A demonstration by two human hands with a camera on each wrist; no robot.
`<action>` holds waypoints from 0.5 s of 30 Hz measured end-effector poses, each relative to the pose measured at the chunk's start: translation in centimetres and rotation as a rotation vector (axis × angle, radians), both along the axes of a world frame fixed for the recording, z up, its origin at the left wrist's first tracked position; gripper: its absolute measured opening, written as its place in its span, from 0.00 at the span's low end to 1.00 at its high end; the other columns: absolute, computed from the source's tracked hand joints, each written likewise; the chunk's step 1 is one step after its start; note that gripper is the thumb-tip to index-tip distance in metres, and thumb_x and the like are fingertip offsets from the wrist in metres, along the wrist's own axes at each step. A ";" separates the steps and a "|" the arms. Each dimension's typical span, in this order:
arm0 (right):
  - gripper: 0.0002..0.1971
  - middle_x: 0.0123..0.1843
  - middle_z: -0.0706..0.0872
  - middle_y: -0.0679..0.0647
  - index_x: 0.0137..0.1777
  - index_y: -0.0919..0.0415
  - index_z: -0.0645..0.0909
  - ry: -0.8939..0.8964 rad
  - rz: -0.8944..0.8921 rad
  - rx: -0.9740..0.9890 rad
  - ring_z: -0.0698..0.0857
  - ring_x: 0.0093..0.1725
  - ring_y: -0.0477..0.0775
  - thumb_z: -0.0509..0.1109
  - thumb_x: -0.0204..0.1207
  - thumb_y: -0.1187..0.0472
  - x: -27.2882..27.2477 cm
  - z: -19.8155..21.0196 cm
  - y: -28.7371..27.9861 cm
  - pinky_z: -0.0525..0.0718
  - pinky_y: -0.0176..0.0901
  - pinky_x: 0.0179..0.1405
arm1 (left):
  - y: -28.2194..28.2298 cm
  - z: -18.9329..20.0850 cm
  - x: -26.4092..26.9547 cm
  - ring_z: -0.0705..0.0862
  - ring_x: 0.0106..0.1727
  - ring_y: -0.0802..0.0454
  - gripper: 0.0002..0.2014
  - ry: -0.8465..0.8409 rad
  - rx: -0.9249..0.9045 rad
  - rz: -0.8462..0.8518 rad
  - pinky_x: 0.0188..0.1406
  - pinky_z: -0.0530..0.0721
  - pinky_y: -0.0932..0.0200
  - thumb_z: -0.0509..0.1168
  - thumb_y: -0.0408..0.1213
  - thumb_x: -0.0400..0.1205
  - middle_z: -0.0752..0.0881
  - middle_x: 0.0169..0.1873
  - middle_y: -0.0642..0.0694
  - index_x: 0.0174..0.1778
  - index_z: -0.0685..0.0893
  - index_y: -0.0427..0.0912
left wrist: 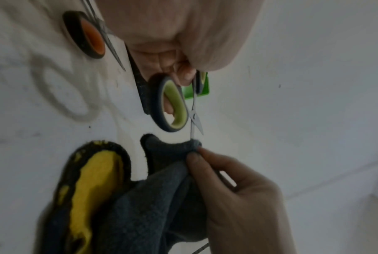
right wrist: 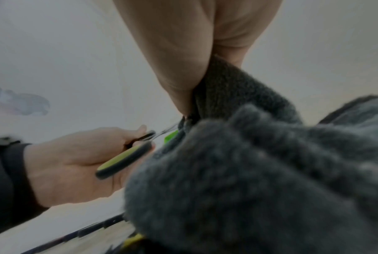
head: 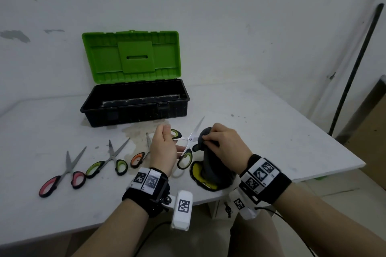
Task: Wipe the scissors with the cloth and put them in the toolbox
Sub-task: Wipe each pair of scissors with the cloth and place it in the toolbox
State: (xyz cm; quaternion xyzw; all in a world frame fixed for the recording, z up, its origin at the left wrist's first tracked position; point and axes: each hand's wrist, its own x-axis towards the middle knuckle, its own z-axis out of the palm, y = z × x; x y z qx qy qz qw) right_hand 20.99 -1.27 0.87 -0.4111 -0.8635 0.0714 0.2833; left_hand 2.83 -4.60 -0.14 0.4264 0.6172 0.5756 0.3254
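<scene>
My left hand (head: 165,148) grips green-handled scissors (head: 189,144) by their handles, blades spread apart above the table. One blade points up and right; the other goes into the grey cloth (head: 211,158), which my right hand (head: 221,142) pinches around it. In the left wrist view the scissors (left wrist: 175,106) have a finger through a handle loop, and the cloth (left wrist: 162,189) hangs down with a yellow patch. In the right wrist view the cloth (right wrist: 259,171) fills the front and the scissors (right wrist: 127,159) sit in the left hand. The black toolbox (head: 133,103) stands with its green lid raised behind.
On the white table (head: 261,123) left of my hands lie pink-handled scissors (head: 62,177), green-handled scissors (head: 110,162) and orange-handled scissors (head: 139,157), all with blades spread. A dark pole (head: 355,73) leans at the right wall. The table's right edge lies near my right wrist.
</scene>
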 end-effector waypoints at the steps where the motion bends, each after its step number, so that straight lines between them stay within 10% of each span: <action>1: 0.09 0.47 0.81 0.52 0.54 0.60 0.90 0.001 -0.030 -0.013 0.83 0.43 0.55 0.71 0.79 0.61 0.4 0.0 0.3 0.82 0.46 0.46 | 0.0 0.1 -0.2 0.90 0.37 0.34 0.15 -0.001 0.001 0.002 0.37 0.90 0.33 0.48 0.53 0.91 0.82 0.48 0.34 0.45 0.76 0.57; 7: 0.06 0.42 0.81 0.52 0.48 0.61 0.91 0.069 -0.233 -0.040 0.81 0.43 0.53 0.72 0.77 0.63 4.1 0.7 2.5 0.75 0.40 0.46 | 0.5 0.0 -1.6 0.89 0.32 0.42 0.13 -0.148 0.022 0.049 0.23 0.84 0.53 0.49 0.49 0.92 0.82 0.47 0.39 0.46 0.75 0.55; 15: 0.07 0.46 0.84 0.54 0.51 0.57 0.90 0.160 -0.425 -0.021 0.83 0.49 0.55 0.73 0.77 0.60 5.7 2.5 6.5 0.74 0.38 0.50 | 1.7 -0.1 -0.6 0.90 0.33 0.44 0.15 -0.301 -0.015 0.057 0.28 0.87 0.52 0.49 0.49 0.92 0.79 0.39 0.44 0.51 0.77 0.47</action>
